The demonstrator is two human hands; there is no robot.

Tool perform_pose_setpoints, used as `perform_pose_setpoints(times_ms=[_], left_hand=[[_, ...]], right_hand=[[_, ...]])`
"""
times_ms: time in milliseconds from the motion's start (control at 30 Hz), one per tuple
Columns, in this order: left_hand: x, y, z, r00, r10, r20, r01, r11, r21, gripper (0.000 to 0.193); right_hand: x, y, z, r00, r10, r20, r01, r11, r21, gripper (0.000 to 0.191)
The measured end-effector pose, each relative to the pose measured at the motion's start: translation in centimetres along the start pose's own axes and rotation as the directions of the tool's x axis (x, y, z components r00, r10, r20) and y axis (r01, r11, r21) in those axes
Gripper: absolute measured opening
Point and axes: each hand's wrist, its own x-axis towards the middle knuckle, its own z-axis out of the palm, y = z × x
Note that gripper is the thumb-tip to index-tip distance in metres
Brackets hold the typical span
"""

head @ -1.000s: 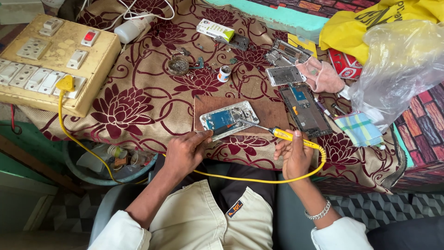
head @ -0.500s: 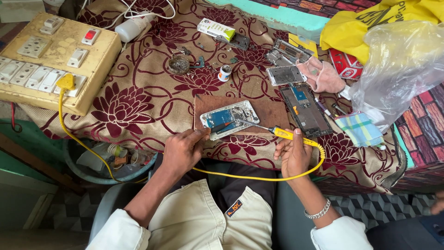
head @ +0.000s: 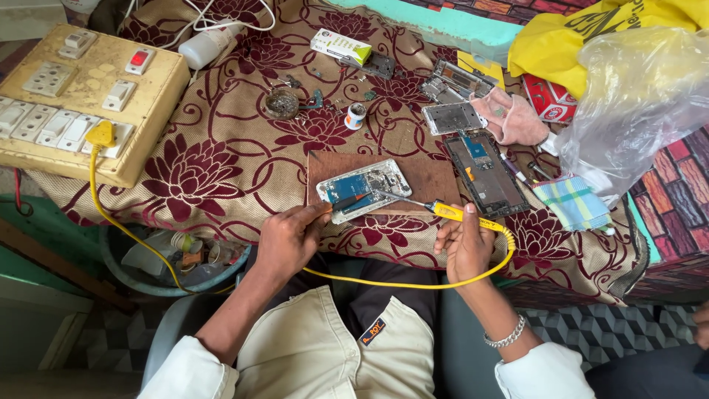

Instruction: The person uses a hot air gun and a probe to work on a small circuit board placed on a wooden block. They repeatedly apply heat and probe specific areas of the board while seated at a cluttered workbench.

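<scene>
maroon-flowered cloth covered the worktop in the head view. near its front edge an opened phone, blue board showing, lay on a brown wooden board. the left hand pinched a thin red-and-dark tool, its tip resting on the phone. the right hand was closed around a yellow soldering iron, metal tip touching the phone's right end; its yellow cable looped below the front edge. a second opened phone lay just right of the board. a cream switchboard sat at the left edge, a clear plastic bag at the right.
</scene>
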Motion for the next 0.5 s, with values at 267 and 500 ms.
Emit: perform_pose_setpoints(times_ms=[267, 500], left_hand=[[0.05, 0.22, -0.13, 0.999, -0.030, -0.025, 0.028, 0.997, -0.066, 0.020], [0.12, 0.09, -0.29, 1.000, -0.019, -0.022, 0.018, 0.999, -0.042, 0.020]], right_hand=[[-0.22, -0.23, 0.24, 0.999, -0.022, 0.029, 0.023, 0.999, -0.043, 0.044], [-0.54, -0.30, 0.48, 0.996, -0.045, 0.075, 0.052, 0.994, -0.093, 0.042]])
